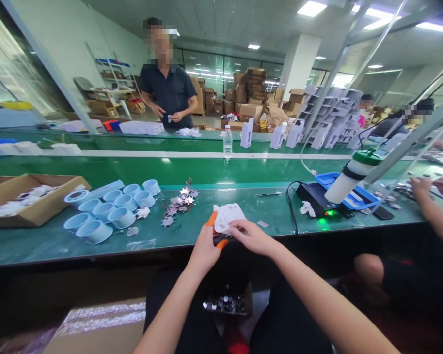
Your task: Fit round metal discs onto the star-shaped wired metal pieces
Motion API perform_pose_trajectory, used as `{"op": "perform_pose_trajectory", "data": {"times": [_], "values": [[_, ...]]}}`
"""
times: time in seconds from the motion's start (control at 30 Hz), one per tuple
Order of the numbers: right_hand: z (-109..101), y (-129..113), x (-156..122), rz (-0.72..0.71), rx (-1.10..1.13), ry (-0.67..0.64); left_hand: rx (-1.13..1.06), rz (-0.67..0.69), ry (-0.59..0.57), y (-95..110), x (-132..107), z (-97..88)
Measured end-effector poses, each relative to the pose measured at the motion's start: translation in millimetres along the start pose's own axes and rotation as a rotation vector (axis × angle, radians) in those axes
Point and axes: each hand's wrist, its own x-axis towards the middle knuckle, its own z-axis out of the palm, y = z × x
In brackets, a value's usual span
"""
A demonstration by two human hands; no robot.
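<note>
My left hand [207,244], with orange finger covers on the thumb and a finger, grips a white sheet [229,214] with grey spots, like a wiping cloth or paper, at the bench's front edge. The fingers of my right hand [250,236] are bent and pressed on the sheet's right lower side. Something dark shows under the sheet between the hands, too hidden to name. Just beyond lies a heap of round, notched metal parts [180,200] with red wires. To its left stand several light-blue plastic rings [122,217], with a small flat metal disc [132,231] beside them.
A cardboard box [37,201] of white pieces stands left. Tweezers [268,193], a black device [310,199] with a green light, a blue tray [369,197] and a white cylinder [345,182] lie right. A bottle [227,142] stands behind. A co-worker's hands [421,188] work at far right; another person [169,93] stands opposite.
</note>
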Motion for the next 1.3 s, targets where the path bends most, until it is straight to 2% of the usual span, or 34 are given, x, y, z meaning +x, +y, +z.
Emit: {"op": "perform_pose_trajectory", "data": {"times": [0.1, 0.17, 0.23, 0.4, 0.5, 0.63, 0.87, 1.17, 1.3], "values": [[-10.1, 6.6, 9.7, 0.13, 0.221, -0.048, 0.1, -0.003, 0.058, -2.8, -7.8, -1.4], [-15.1, 10.5, 16.0, 0.183, 0.269, -0.064, 0.198, -0.036, 0.118, -5.6, -10.1, 0.4], [-17.3, 12.7, 21.0, 0.141, 0.14, -0.109, 0.255, -0.056, 0.163, -8.1, -10.2, 3.1], [-17.9, 9.3, 31.6, -0.114, -0.304, -0.21, 0.253, -0.052, 0.193, -10.1, -6.5, 7.0], [-19.3, 5.4, 36.4, -0.221, -0.451, -0.23, 0.251, -0.052, 0.222, -9.4, -4.9, 7.8], [-21.3, 2.2, 33.7, -0.263, -0.568, -0.253, 0.25, -0.058, 0.249, -8.3, -3.5, 9.5], [-19.8, 1.0, 20.7, -0.141, -0.58, -0.162, 0.256, -0.042, 0.251, -8.5, -1.2, 13.9], [-10.4, -2.8, 19.7, -0.14, -0.668, -0.169, 0.277, -0.015, 0.243, -8.7, -0.6, 15.4], [-4.0, -4.6, 20.7, -0.052, -0.565, -0.105, 0.288, -0.017, 0.257, -10.1, -0.6, 16.6]]}}
